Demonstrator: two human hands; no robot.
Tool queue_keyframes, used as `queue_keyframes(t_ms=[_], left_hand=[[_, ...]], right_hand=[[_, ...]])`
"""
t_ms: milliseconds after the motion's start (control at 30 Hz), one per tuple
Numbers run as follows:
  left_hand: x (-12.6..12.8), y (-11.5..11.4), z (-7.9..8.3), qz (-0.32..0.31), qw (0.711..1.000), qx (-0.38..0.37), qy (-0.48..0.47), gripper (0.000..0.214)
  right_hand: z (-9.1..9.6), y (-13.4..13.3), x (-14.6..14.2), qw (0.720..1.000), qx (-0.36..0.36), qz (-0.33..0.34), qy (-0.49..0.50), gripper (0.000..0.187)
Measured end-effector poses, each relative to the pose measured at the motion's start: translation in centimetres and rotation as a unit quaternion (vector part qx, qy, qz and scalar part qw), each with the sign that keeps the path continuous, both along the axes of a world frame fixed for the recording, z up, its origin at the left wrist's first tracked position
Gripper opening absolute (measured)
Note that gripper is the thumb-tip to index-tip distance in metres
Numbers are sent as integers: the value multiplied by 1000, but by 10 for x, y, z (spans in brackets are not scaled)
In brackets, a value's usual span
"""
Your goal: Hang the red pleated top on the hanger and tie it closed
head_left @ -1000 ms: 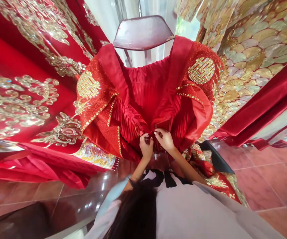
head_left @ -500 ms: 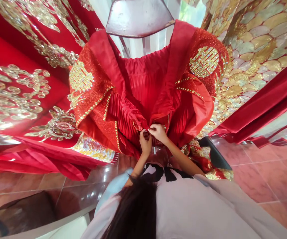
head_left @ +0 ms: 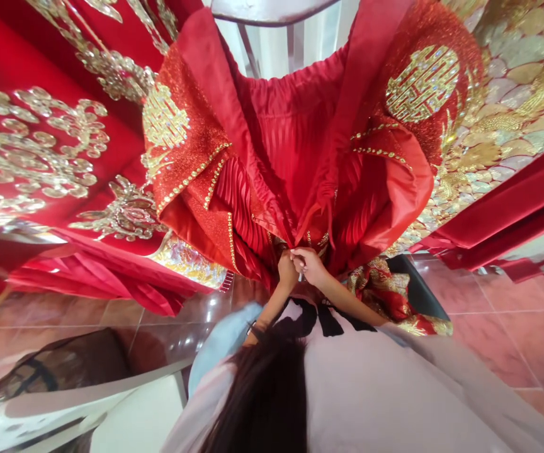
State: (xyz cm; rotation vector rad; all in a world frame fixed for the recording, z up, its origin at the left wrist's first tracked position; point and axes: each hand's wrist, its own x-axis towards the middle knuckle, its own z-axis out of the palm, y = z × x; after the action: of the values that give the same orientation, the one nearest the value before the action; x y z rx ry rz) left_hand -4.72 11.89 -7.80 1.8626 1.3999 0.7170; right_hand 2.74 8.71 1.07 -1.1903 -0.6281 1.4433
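Note:
A red pleated skirt (head_left: 295,145) with a gathered waistband and glittery side panels is spread in front of me. Gold emblems (head_left: 424,83) and studded trim decorate the panels. The two edges of its waistband meet at a point close to my body, where both hands are together. My left hand (head_left: 288,270) has its fingers closed at this point, pinching the waistband. Right beside it, my right hand (head_left: 310,265) is also closed, thumb and forefinger pressed at the same spot. Whether a cord or a fastener lies between the fingertips is too small to tell.
Behind the skirt stands a chair back (head_left: 272,11). Red drapes with beaded patterns (head_left: 130,211) hang at left, a gold scaled fabric (head_left: 508,126) at right. A dark bin (head_left: 425,292) with red-gold cloth sits right; a brown bag (head_left: 71,365) and a white chair (head_left: 140,418) are lower left.
The view has shifted, with the skirt now higher and larger in it. Both hands have drawn closer together, and the waistband edges are pulled tighter towards my body.

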Motion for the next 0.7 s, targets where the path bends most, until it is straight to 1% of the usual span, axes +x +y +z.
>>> queue_keyframes(t_ms=[133, 200, 267, 333, 400, 467, 600, 700], left_hand=[[5, 1, 5, -4, 999, -13, 37, 19], [7, 1, 11, -3, 999, -9, 43, 19], [6, 1, 18, -3, 999, 3, 39, 23], [3, 2, 27, 1, 999, 27, 31, 25], [0, 6, 35, 3, 998, 54, 24, 28], [-1, 12, 40, -4, 997, 75, 22, 31], [4, 25, 39, -26, 996, 81, 41, 35], [10, 27, 36, -21, 995, 73, 64, 31]], right_hand=[[16, 4, -6, 998, 31, -58, 24, 29], [24, 5, -7, 996, 50, -75, 27, 28], [28, 6, -8, 994, 60, -84, 28, 28], [26, 7, -8, 994, 65, -89, 25, 28], [20, 8, -10, 993, 71, -95, 18, 29], [14, 10, -12, 992, 75, -101, 8, 31], [8, 19, -15, 990, 82, -112, -23, 38], [14, 26, -12, 985, 103, -119, -76, 40]])
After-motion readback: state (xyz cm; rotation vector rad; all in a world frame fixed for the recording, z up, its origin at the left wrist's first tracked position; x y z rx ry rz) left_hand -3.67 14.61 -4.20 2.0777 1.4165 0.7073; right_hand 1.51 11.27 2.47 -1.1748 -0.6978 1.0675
